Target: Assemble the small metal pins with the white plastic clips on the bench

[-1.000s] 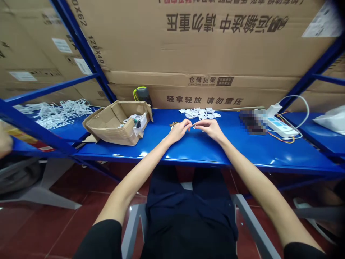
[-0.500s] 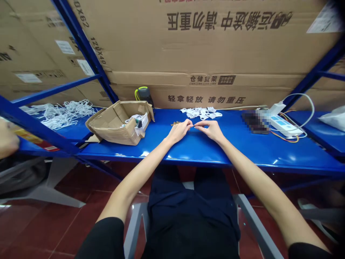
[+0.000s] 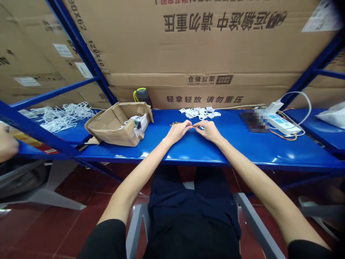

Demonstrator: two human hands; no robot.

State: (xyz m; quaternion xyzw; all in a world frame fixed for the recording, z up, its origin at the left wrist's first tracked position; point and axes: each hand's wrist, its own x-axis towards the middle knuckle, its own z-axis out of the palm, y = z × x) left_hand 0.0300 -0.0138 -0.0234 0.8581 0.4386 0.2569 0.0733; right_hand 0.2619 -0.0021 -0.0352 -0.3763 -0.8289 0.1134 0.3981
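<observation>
At the far left edge, a co-worker's hand, well apart from the seated person's own. Along the blue steel shelf, first a tangle of white plastic loops at left, then a torn cardboard box with white parts inside and a black bottle with a lime-green top just behind its far corner. Left of centre, a small cluster of brass-coloured pieces, its long axis running roughly left to right along the shelf, just beyond the left hand and clearly nearer that hand than the right. At centre, both hands together, with the fingertips of the left hand meeting those of the right hand in a small pinch; anything held there too small to tell. Directly beyond the hands, a heap of white plastic clips, close to both. Farther right, a pixelated dark object, a white power strip with trailing wires, and a white plastic bag at the right edge.
</observation>
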